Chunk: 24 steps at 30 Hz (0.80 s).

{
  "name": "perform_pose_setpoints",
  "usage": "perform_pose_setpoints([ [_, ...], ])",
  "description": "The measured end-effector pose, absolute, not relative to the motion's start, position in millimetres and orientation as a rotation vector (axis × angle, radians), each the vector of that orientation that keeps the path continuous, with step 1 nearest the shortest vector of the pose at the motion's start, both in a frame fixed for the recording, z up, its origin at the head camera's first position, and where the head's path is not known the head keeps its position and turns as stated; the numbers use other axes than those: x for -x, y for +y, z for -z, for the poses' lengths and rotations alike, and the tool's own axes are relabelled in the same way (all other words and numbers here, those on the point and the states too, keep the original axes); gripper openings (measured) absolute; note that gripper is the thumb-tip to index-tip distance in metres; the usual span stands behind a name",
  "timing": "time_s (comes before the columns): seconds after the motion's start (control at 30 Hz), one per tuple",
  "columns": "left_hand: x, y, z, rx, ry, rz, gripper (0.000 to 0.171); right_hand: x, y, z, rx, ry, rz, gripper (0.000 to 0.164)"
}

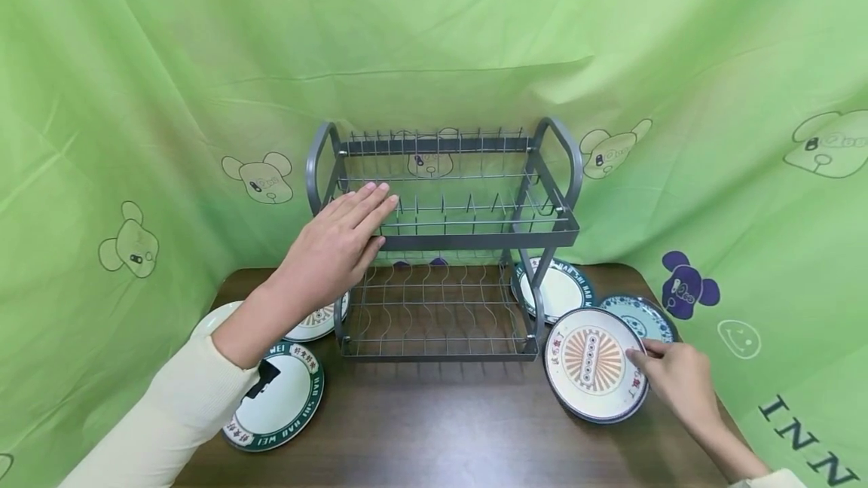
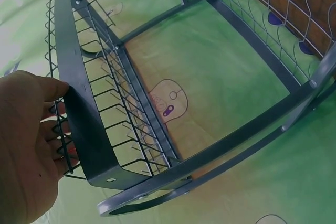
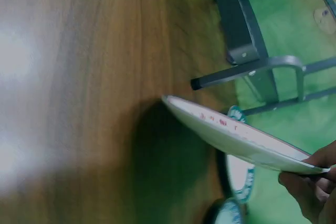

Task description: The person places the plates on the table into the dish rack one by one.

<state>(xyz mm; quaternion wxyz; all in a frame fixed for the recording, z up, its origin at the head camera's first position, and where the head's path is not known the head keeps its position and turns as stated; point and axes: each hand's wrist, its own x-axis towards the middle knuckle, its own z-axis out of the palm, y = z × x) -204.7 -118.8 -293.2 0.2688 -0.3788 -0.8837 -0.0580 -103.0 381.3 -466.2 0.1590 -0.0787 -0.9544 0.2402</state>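
A grey metal two-tier dish rack (image 1: 475, 239) stands on the table at the back middle. My left hand (image 1: 339, 247) rests at the left of its upper tier, the fingers straight in the head view. In the left wrist view, the thumb touches the front rail (image 2: 86, 119); the other fingers show partly behind wires. To the right of the rack, my right hand (image 1: 678, 382) pinches the right rim of a white plate (image 1: 570, 390) with a sunburst print and red lettering. The right wrist view shows this plate (image 3: 236, 137) tilted, with a dark shadow on the table beside it.
Behind the held plate lie a blue-patterned plate (image 1: 627, 311) and a green-rimmed plate (image 1: 556, 292). At left, another green-rimmed plate (image 1: 281, 405) and a sunburst plate (image 1: 315, 322) are partly covered by my left arm. Green printed cloth (image 1: 441, 36) hangs around the brown table (image 1: 434, 420).
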Motion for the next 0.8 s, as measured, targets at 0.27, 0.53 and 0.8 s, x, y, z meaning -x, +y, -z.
perform_pose_setpoints([
  [0.27, 205.3, -118.4, 293.3, 1.014, -2.385, 0.143, 0.056, 110.4, 365.5, 439.4, -0.013, -2.370, -0.555, 0.026],
  [0.53, 206.1, -118.5, 293.9, 1.016, -2.383, 0.147, 0.056, 120.3, 355.6, 411.6, -0.057, -2.239, -0.525, 0.025],
  [0.8, 206.2, -119.0, 292.7, 1.022, -2.404, 0.146, 0.056, 132.0, 351.9, 391.5, -0.110, -2.131, -0.460, 0.017],
])
